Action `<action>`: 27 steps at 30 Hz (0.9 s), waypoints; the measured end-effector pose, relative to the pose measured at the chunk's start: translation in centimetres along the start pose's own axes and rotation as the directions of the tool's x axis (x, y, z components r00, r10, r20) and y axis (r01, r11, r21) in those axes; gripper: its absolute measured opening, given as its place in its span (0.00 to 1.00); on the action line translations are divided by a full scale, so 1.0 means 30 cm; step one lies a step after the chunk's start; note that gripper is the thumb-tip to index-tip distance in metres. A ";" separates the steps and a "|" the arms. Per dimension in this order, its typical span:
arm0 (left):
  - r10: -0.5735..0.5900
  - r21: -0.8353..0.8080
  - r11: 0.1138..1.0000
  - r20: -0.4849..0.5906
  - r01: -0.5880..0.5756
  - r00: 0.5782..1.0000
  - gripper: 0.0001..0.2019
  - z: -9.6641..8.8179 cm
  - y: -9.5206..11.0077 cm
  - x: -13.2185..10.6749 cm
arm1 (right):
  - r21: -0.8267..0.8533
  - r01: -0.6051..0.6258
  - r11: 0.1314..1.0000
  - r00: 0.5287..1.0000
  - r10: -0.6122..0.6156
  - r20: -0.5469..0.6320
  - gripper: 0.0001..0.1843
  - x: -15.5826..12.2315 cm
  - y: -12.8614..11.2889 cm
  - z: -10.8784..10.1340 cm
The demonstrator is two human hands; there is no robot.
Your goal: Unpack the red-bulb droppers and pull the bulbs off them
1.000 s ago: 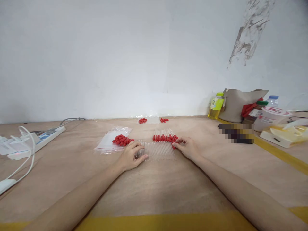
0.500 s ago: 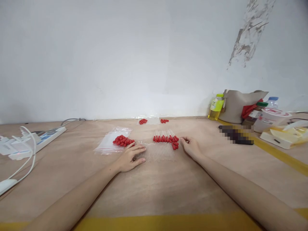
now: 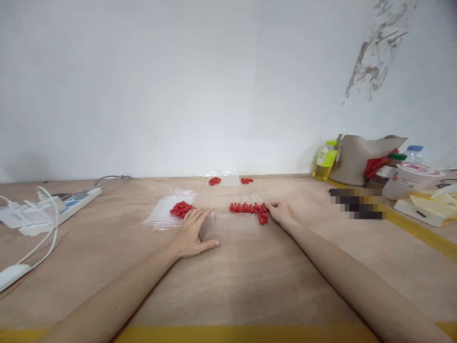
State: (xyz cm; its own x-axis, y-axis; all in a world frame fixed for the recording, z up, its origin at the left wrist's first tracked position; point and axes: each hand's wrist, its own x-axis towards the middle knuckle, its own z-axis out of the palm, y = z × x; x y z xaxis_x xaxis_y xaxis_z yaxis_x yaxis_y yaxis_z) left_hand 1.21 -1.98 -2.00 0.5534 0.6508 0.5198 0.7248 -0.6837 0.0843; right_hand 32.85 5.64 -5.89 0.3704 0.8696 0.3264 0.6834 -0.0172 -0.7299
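Note:
A row of clear glass tubes (image 3: 233, 226) lies flat on the wooden table. Behind it lies a row of tubes with red rubber caps (image 3: 248, 206). My left hand (image 3: 193, 232) rests flat, fingers stretched, against the left end of the clear tube row. My right hand (image 3: 282, 213) lies at the right end of the red-capped row, fingers curled and touching the red caps there. A pile of loose red caps (image 3: 181, 208) sits on a clear plastic bag (image 3: 167, 210) just beyond my left hand.
Two small groups of red caps (image 3: 214, 180) lie on plastic near the wall. A white power strip (image 3: 57, 207) with cables sits far left. At right stand a yellow bottle (image 3: 324, 160), a beige bag (image 3: 360, 158), containers and a white box (image 3: 421, 208). Yellow tape (image 3: 417, 227) marks the table.
My left hand turned so its fingers lie along the left end of the clear tubes. My right hand slid back and rests against the red caps. The view shifted slightly.

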 end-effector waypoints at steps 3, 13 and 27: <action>-0.028 0.005 1.000 -0.011 0.028 1.000 0.42 0.002 -0.003 -0.004 | 0.049 0.003 0.999 0.999 -0.002 -0.034 0.17 0.015 -0.004 -0.011; -0.093 -0.032 0.996 -0.177 0.088 0.980 0.26 0.039 0.009 0.009 | -0.020 0.693 0.721 0.720 -0.693 -0.035 0.06 -0.225 -0.140 -0.157; 0.170 0.081 0.984 -0.108 -0.162 0.980 0.10 0.062 0.144 0.041 | -0.057 0.862 0.503 0.504 -0.863 0.005 0.10 -0.334 -0.164 -0.098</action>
State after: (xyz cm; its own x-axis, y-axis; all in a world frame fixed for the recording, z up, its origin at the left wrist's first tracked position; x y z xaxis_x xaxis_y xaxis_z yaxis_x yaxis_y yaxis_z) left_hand 5.78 -3.51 -2.58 0.6210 0.4859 0.6150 0.6566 -0.7511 -0.0695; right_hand 27.62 -4.44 -3.81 -0.4064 0.4560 0.7917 0.6995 0.7128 -0.0515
